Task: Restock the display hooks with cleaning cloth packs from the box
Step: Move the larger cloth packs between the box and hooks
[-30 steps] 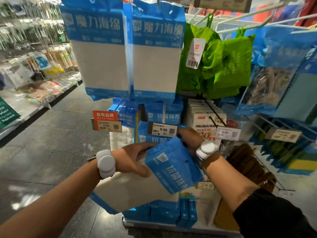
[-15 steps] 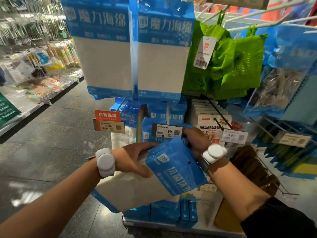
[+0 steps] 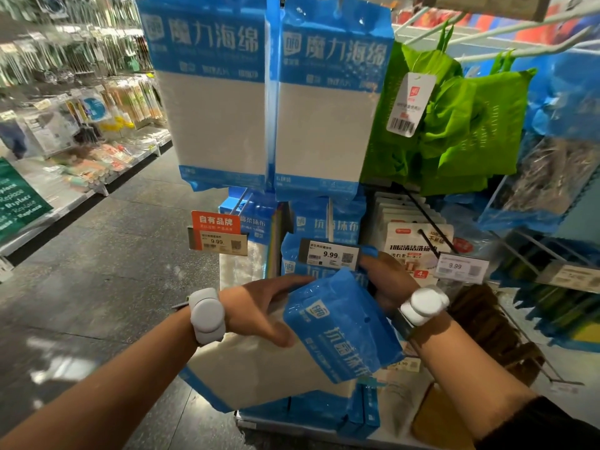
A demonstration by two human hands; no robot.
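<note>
Holding one cloth pack (image 3: 341,329) in the left hand (image 3: 256,306), low in front of the rack. Pinched there, with the thumb on the white front and the other fingers (image 3: 289,281) stretched along the top edge. Tilted, white end down to the left, blue end up to the right. Small hole (image 3: 367,319) for hanging in the blue end, close to the right wrist.

Up above and just behind the pack: the hook (image 3: 329,219), poking out toward the camera. At its tip, a price tag (image 3: 329,254). Behind the tag, more hanging packs (image 3: 324,225) on the same hook.

Just beside the tag, to the right: the right hand (image 3: 386,277). Curled fingers, with the tips hidden behind the tag. Hard to tell if holding the tag, a hanging pack, or nothing.

Probably next: lift the blue end, turn the pack upright, and line the hole up with the tip of the hook. Nearer to the hook: the right hand. Nearer to the pack: the left hand. Only a short way up from hole to hook tip. No box in sight.
</note>
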